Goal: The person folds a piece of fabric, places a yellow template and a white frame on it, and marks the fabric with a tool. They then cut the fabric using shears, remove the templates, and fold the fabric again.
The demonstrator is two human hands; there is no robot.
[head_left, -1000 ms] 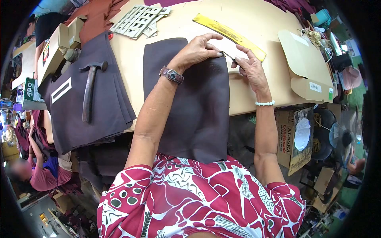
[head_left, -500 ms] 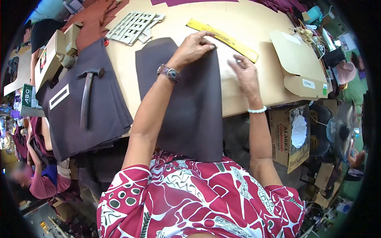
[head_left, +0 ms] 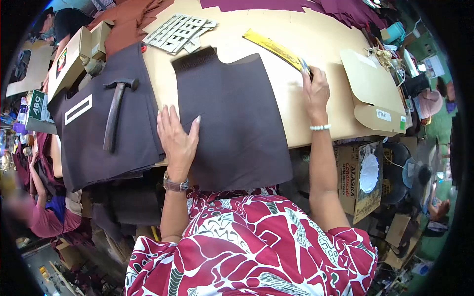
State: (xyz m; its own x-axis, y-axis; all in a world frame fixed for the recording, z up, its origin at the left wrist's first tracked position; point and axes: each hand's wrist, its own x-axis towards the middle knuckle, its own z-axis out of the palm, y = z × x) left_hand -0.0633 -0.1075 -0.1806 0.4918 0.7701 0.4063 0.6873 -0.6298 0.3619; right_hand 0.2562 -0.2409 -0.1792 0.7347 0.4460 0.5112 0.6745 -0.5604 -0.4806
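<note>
A dark brown cut fabric piece [head_left: 232,108] lies flat on the tan table [head_left: 276,34], its near end hanging over the front edge. My left hand [head_left: 177,138] rests palm down, fingers spread, on the piece's near left edge. My right hand [head_left: 315,91] is farther right, fingers closed on the near end of a yellow ruler [head_left: 274,48] that lies slanted on the table.
A hammer [head_left: 114,113] lies on a stack of dark fabric [head_left: 98,133] with a white rectangular template at left. Grey slotted templates [head_left: 175,32] sit at the back, a folded cardboard box [head_left: 373,91] at right. Maroon fabric lines the far edge. Another person sits low left.
My left hand has come back from the piece's far corner to its near left edge. My right hand has moved off the fabric's edge and taken hold of the yellow ruler.
</note>
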